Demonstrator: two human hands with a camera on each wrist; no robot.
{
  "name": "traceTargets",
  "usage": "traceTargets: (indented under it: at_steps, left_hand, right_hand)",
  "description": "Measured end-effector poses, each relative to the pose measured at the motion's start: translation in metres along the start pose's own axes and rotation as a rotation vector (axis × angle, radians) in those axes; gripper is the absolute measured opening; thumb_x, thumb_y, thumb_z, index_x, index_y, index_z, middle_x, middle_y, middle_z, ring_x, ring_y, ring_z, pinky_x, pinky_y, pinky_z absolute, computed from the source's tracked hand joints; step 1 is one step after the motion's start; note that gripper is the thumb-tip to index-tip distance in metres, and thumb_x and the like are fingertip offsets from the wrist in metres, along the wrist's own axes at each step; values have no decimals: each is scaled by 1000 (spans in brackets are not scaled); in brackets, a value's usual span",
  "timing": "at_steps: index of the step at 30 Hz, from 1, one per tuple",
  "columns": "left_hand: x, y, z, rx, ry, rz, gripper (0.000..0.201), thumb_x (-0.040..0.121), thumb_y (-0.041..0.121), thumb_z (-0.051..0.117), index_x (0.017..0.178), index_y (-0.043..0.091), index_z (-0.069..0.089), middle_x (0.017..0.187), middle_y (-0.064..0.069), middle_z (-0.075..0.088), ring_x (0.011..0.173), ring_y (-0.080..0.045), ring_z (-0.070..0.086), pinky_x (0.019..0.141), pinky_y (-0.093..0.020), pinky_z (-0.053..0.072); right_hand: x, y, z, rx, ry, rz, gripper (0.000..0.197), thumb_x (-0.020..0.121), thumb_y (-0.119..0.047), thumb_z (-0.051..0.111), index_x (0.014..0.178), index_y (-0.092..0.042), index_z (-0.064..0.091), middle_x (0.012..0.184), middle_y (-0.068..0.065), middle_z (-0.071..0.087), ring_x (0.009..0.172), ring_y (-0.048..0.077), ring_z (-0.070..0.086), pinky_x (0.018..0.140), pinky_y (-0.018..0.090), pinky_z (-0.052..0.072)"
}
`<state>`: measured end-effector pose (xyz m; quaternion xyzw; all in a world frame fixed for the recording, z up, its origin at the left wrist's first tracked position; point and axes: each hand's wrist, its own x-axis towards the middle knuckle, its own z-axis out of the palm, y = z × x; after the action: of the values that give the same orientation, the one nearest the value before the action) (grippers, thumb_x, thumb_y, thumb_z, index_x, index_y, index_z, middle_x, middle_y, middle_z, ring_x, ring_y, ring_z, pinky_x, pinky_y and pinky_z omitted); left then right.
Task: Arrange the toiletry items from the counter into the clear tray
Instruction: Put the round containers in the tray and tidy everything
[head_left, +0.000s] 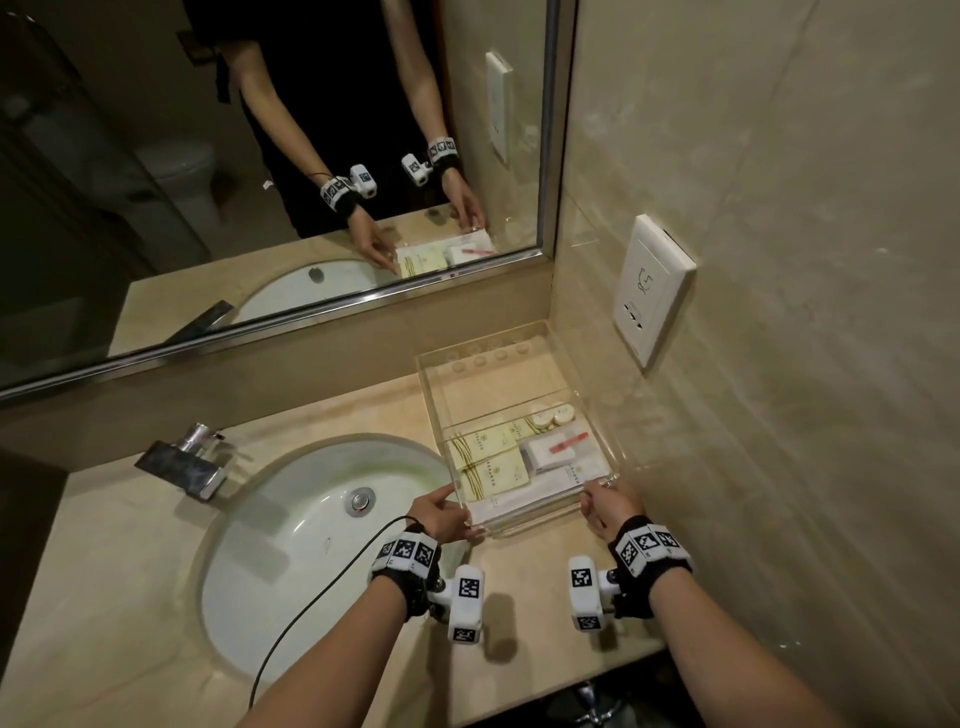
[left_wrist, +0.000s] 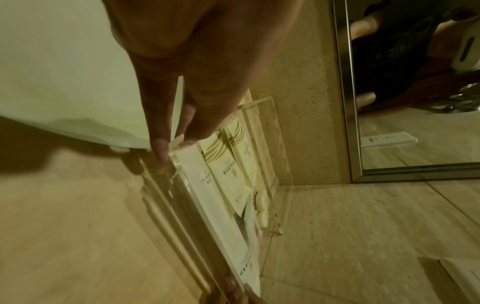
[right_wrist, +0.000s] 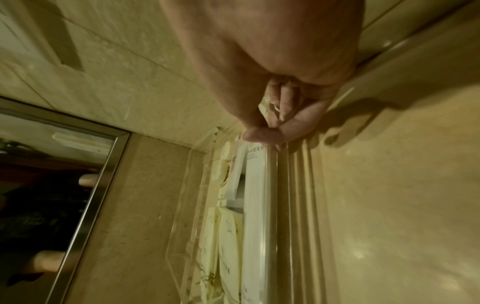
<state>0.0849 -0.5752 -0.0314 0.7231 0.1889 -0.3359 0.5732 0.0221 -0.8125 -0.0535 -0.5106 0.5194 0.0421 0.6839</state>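
The clear tray (head_left: 483, 340) sits on the counter in the corner by the right wall. Inside lie yellow sachets (head_left: 483, 457), a white packet with a red item (head_left: 550, 447), two small round containers (head_left: 553, 415) and a long white box (head_left: 540, 493) along the near wall. Its far compartment holds nothing. My left hand (head_left: 447, 512) pinches the tray's near-left corner. My right hand (head_left: 605, 506) grips the near-right corner. In the left wrist view the left hand (left_wrist: 176, 142) clamps that corner beside the sachets (left_wrist: 226, 164). In the right wrist view the right hand (right_wrist: 265, 127) curls round the tray's edge above the long box (right_wrist: 253, 205).
A white sink (head_left: 291, 519) with a chrome faucet (head_left: 187, 462) lies left of the tray. A black cable (head_left: 311, 597) runs over the basin. The mirror (head_left: 260, 156) is behind, and a wall socket (head_left: 649, 291) is on the right wall. The counter's front edge is near my wrists.
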Motion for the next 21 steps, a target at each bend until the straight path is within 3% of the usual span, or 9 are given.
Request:
traceTargets:
  at_steps: [3,5,8,9,11,14,15,17,21]
  left_hand:
    - [6,9,2,-13,15,-8,63,82,-18,56,139,6,45,70,-11,62,56,-22,66,60,-33,62]
    - [10,16,3,-34,19,-18,61,83,-20,54,138,3,44,71,-11,59,52,-20,65,62,-35,62]
    - [17,27,5,-81,62,-14,47,86,-15,53,131,-4,48,79,-9,57,76,-28,63,75,-39,60]
    - [19,30,5,-80,87,-9,42,87,-12,53,128,-6,49,83,-10,59,81,-30,62,73,-36,60]
    - [25,30,5,-160,140,-23,35,86,-11,55,121,-8,53,94,-19,63,82,-32,62,62,-28,59]
    - [25,22,9,-220,157,-118,16,85,-2,58,100,-5,61,93,-26,69,78,-35,67,67,-36,60]
    - [22,20,13,-265,127,-147,8,87,0,55,90,-5,60,85,-25,68,71,-34,66,65,-39,58]
    - [16,20,18,-392,71,-197,15,93,2,45,81,-1,52,73,-18,61,60,-27,60,54,-34,53]
    - [14,23,17,-526,76,-261,10,89,-6,40,95,-2,47,81,-18,57,68,-24,54,57,-33,49]
  right_hand:
    - [8,-7,6,-29,-17,12,11,93,0,55,86,-7,51,64,10,48,26,5,40,29,13,29]
    - [14,-10,11,-33,12,7,9,90,-13,64,89,-8,57,70,7,56,44,11,53,40,19,42]
    - [55,-4,18,-129,8,-19,38,82,-36,70,107,-8,66,84,2,67,78,21,62,78,39,57]
    - [64,-5,22,-144,-9,-45,41,84,-35,68,112,-5,64,85,1,65,85,22,61,91,42,55]
    - [59,-16,29,-142,-60,-77,46,88,-31,64,121,1,60,93,4,64,95,24,60,103,44,49]
    - [88,-10,30,-126,-69,-66,48,82,-34,69,118,-3,63,119,16,66,115,33,62,103,46,49]
    - [85,-10,30,-126,-62,-37,48,74,-37,75,112,-9,67,115,13,69,114,32,64,102,44,50]
    - [66,-15,30,-34,-21,-8,37,66,-32,80,95,-13,70,97,6,74,104,28,69,101,43,51]
    - [31,-24,38,50,30,-53,22,88,-8,65,109,1,63,87,10,67,91,24,67,95,39,54]
